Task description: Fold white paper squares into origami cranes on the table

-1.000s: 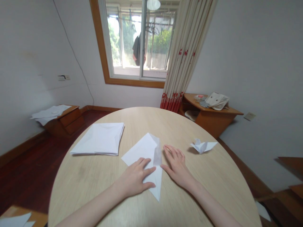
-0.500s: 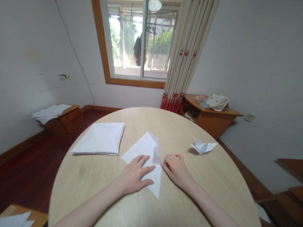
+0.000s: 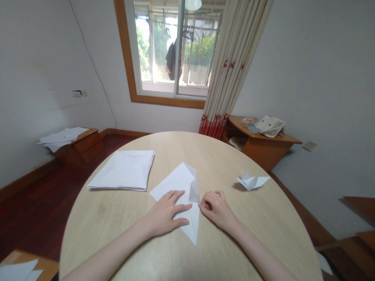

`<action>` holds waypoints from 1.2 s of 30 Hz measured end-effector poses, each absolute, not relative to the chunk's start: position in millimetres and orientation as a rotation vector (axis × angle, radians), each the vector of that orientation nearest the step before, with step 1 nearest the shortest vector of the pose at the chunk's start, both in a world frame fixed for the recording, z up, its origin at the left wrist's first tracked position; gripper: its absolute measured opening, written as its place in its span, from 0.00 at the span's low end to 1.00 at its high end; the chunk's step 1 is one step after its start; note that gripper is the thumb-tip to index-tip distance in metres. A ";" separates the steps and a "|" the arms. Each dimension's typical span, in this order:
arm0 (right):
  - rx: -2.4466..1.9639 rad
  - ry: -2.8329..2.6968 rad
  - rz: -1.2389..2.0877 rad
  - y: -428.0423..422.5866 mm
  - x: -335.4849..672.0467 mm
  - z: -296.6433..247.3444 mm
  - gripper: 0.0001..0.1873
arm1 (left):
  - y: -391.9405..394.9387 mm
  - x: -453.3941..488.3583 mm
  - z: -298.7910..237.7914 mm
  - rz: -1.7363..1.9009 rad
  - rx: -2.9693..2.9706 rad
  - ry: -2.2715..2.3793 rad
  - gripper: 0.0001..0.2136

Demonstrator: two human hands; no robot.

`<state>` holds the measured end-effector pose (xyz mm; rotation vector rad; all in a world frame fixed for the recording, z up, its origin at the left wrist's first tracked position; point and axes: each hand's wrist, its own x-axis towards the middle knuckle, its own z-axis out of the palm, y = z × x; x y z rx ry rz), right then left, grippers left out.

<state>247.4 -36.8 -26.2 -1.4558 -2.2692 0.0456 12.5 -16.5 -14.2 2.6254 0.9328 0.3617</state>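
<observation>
A white sheet folded into a pointed kite shape (image 3: 179, 184) lies on the round pale wood table (image 3: 114, 230), its tip toward me. My left hand (image 3: 164, 214) rests flat on the lower part of this sheet, holding nothing. Just right of it, my right hand (image 3: 216, 208) has its fingers curled, and their tips touch or nearly touch the sheet's right edge. Further right, a small folded paper bird (image 3: 251, 181) stands apart from both hands. A squared stack of white paper (image 3: 123, 171) lies to the far left of the folded sheet.
A low wooden cabinet with loose paper (image 3: 80, 146) stands at the left wall. A corner shelf (image 3: 263, 140) with cloth and small items stands right, beside a curtain (image 3: 231, 66). A dark red wood floor surrounds the table.
My right hand's fingers have curled inward toward the sheet's edge instead of lying spread. My left hand has shifted only slightly, and the view has tilted a little.
</observation>
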 end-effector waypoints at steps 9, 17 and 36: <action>-1.390 -2.304 0.142 -42.0 242.6 -21.0 0.10 | -16.9 12.1 -11.8 0.256 2.638 0.990 0.22; -1.382 -2.337 0.205 -49.1 237.2 -12.7 0.12 | -16.7 13.3 -12.3 0.258 2.664 1.025 0.20; -1.358 -2.445 0.470 -61.4 230.6 -1.3 0.16 | -15.9 11.9 -19.0 0.284 2.653 1.032 0.18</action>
